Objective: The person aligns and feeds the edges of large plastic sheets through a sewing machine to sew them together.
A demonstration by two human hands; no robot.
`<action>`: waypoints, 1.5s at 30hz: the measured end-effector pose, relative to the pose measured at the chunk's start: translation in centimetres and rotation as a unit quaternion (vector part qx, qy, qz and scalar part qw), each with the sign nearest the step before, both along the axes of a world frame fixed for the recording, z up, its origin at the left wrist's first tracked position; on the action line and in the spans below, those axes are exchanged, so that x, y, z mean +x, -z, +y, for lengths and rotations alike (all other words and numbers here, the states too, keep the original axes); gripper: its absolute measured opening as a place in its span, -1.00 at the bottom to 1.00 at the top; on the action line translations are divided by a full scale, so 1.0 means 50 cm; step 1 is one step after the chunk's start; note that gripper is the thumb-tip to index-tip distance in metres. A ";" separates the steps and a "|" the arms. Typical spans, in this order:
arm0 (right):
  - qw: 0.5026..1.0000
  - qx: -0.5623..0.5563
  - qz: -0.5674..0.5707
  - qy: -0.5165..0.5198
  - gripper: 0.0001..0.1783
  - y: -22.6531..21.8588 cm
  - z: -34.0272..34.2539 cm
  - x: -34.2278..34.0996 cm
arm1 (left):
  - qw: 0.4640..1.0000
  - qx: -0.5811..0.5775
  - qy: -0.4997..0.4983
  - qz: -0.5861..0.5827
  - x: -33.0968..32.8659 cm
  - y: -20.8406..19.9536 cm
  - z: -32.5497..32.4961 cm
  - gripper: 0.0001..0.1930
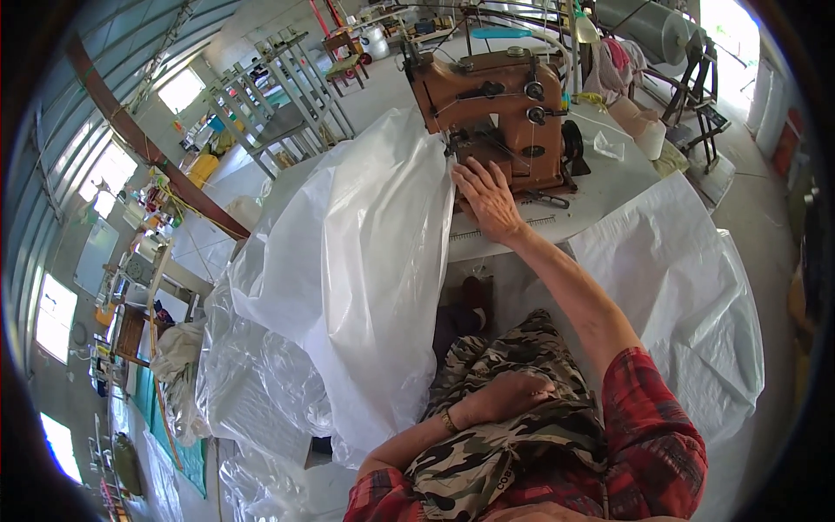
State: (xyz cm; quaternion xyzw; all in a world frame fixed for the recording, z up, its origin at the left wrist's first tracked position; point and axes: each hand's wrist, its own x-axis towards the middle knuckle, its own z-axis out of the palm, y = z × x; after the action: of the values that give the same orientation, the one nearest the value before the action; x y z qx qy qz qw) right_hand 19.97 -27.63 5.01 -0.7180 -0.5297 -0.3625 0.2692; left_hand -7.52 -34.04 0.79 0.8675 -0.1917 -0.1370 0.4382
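A brown sewing machine [513, 113] stands on a pale table ahead of me. My right hand [489, 198] reaches to it, palm down with fingers stretched, beside the needle area and at the upper edge of a white plastic sheet [374, 261]. The fingertips touch or nearly touch that edge. From the machine the sheet hangs over the table's front in long folds, down to the left of my legs. Resting on my camouflage-patterned lap, my left hand [509, 396] is curled closed; nothing shows in it.
Another white sheet [670, 304] drapes off the table at the right. Crumpled clear plastic [270, 383] lies at the left. Behind are a grey metal frame [278, 104], a wooden chair [344, 59], a large grey roller [648, 30] and a thread cone [639, 126]. A slanting brown post [156, 152] rises at the left.
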 end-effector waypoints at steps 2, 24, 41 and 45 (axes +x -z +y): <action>1.000 -0.012 -0.002 0.001 -0.43 0.012 -0.021 -0.014 | 0.998 -0.036 -0.025 -0.038 -0.009 0.003 0.001 -0.74; 0.983 0.024 0.175 0.058 -0.66 0.064 -0.021 -0.013 | 0.997 -0.040 -0.037 -0.050 -0.027 -0.018 0.001 -0.73; 0.989 -0.032 0.032 -0.143 -0.65 -0.105 0.005 -0.018 | 0.995 -0.083 -0.051 -0.030 -0.002 0.018 0.055 -0.69; 0.983 0.053 -0.113 -0.138 -0.67 -0.305 0.085 0.030 | 0.992 -0.113 -0.045 -0.033 0.001 0.025 0.072 -0.68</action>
State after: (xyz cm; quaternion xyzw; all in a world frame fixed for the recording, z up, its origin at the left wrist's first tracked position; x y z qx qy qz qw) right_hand 21.50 -23.39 20.28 -0.5770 -0.6306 -0.4287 0.2926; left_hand -7.48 -30.41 -0.48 0.8240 -0.1812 -0.0656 0.5328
